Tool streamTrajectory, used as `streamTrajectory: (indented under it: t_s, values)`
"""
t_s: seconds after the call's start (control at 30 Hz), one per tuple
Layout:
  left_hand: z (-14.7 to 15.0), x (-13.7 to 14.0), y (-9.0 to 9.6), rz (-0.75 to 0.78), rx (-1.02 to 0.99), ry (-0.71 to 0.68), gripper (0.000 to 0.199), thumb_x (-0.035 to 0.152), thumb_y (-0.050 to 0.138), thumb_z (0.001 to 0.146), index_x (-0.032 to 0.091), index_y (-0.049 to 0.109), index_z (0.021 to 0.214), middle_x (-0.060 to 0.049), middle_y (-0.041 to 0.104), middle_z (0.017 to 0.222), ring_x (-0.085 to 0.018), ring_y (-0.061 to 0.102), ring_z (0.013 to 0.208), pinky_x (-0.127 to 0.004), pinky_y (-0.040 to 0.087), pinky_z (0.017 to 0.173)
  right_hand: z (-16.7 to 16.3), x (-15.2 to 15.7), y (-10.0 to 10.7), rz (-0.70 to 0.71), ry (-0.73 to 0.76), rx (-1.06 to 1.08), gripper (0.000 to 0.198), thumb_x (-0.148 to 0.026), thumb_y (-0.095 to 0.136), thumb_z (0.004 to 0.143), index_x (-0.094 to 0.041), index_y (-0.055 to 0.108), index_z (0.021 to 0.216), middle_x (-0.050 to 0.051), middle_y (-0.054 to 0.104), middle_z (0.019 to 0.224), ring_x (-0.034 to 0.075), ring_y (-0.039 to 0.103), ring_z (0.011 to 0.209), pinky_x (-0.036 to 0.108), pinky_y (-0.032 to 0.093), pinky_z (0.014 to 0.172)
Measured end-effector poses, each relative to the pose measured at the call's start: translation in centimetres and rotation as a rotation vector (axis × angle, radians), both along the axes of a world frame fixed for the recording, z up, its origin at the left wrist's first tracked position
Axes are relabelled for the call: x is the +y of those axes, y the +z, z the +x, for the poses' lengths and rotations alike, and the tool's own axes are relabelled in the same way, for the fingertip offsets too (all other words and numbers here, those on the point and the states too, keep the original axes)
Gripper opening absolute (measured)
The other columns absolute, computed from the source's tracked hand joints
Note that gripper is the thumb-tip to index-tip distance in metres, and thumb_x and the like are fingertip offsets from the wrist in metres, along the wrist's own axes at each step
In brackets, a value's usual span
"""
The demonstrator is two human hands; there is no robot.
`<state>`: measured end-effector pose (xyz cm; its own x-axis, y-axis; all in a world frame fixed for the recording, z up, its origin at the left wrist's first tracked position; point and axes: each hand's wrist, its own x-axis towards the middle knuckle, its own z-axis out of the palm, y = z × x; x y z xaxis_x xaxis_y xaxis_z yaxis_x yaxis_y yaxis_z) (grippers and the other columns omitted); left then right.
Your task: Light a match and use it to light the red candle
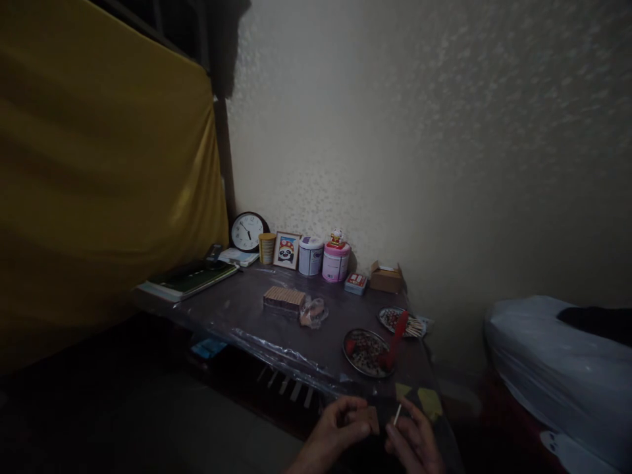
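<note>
My left hand (pixel 332 429) pinches a small brown matchbox (pixel 368 419) in its grip, just nearer me than the round metal tray (pixel 366 353) on the worktop (pixel 247 309). Right of the box, my right hand (pixel 413 442) pinches a pale matchstick (pixel 397 415), tilted upright.

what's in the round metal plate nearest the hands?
The round metal plate holds a dark speckled heap and red pieces, with a red stick lying across its rim. The dim light hides what the heap is.

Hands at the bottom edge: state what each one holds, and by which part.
Left hand pinches a small brown box at its side. Right hand holds a thin stick by its lower end.
</note>
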<state>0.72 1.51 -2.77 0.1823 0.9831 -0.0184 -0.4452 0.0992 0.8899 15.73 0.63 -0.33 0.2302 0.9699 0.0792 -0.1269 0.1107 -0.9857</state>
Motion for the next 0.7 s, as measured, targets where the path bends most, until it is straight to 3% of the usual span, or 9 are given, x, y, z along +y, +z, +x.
streamTrajectory:
  t_s: [0.17, 0.43, 0.7]
  values:
    - [0.0, 0.2, -0.6, 0.013, -0.008, -0.031, 0.051, 0.038, 0.081, 0.053, 0.017, 0.064, 0.097, -0.003, 0.068, 0.086, -0.018, 0.059, 0.080, -0.031, 0.039, 0.076, 0.0, 0.0, -0.1, 0.000, 0.020, 0.011, 0.056, -0.053, 0.074, 0.056, -0.023, 0.060, 0.101, -0.001, 0.066, 0.069, 0.015, 0.060, 0.061, 0.021, 0.049, 0.059]
    - [0.1, -0.3, 1.0, 0.065, -0.056, -0.066, 0.049, 0.038, 0.081, 0.052, 0.020, 0.064, 0.094, -0.003, 0.069, 0.082, -0.020, 0.061, 0.083, -0.034, 0.039, 0.081, 0.6, 0.3, -0.4, -0.023, 0.019, -0.037, 0.055, -0.055, 0.073, 0.056, -0.021, 0.063, 0.098, -0.002, 0.065, 0.065, 0.014, 0.059, 0.057, 0.021, 0.048, 0.058]
    - [-0.1, -0.1, 0.3, 0.050, -0.096, -0.060, 0.051, 0.034, 0.082, 0.052, 0.019, 0.064, 0.098, -0.004, 0.067, 0.086, -0.020, 0.059, 0.083, -0.035, 0.039, 0.084, 1.5, 0.6, 0.2, -0.152, 0.139, -0.018, 0.061, -0.052, 0.077, 0.052, -0.019, 0.059, 0.098, -0.001, 0.069, 0.069, 0.015, 0.061, 0.060, 0.022, 0.050, 0.058]
